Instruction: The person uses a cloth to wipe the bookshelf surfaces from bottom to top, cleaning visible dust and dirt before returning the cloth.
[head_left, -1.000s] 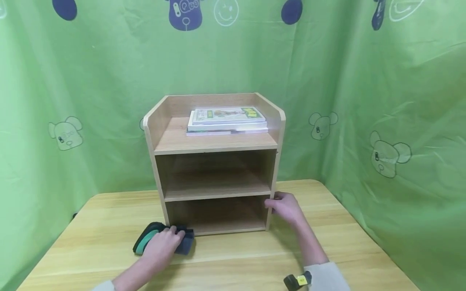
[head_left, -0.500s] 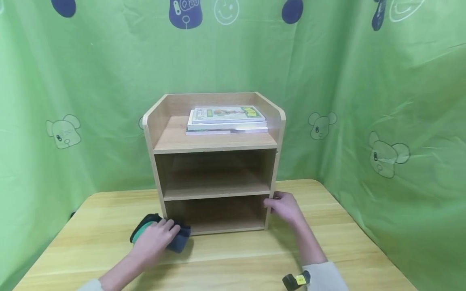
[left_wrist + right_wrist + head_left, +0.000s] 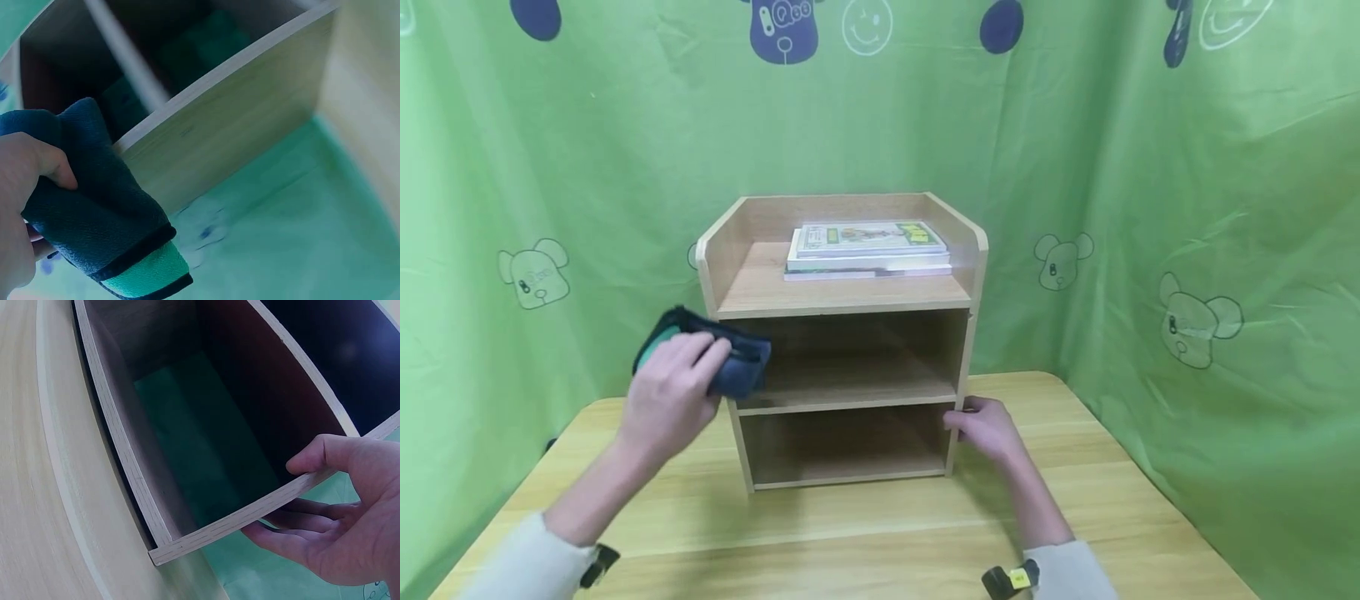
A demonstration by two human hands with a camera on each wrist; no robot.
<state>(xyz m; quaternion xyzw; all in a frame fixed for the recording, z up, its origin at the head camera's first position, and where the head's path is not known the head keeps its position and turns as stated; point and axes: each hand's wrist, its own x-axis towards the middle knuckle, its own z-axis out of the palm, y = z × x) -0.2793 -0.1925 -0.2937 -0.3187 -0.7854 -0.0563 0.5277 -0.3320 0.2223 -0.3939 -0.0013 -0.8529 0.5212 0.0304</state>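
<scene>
My left hand (image 3: pixel 670 392) grips a folded cloth (image 3: pixel 741 367), dark blue and green with black edging, raised in front of the left side of a wooden shelf unit (image 3: pixel 850 404). In the left wrist view the soft cloth (image 3: pixel 94 194) hangs from the pinch of thumb and fingers, near the unit's side panel (image 3: pixel 231 119). My right hand (image 3: pixel 988 427) holds the unit's right side panel low down. Seen from the right wrist, the thumb lies inside the panel's front edge (image 3: pixel 250 509) and the fingers are outside it.
A small stack of books (image 3: pixel 868 250) lies on the unit's top shelf. Beneath are two open compartments. The unit stands on a light wooden table (image 3: pixel 880 542), with a green patterned curtain (image 3: pixel 625 167) hanging behind and at both sides.
My left hand has lifted the cloth from the tabletop by the unit's lower left corner up to the level of the middle compartment. My right hand has stayed on the side panel.
</scene>
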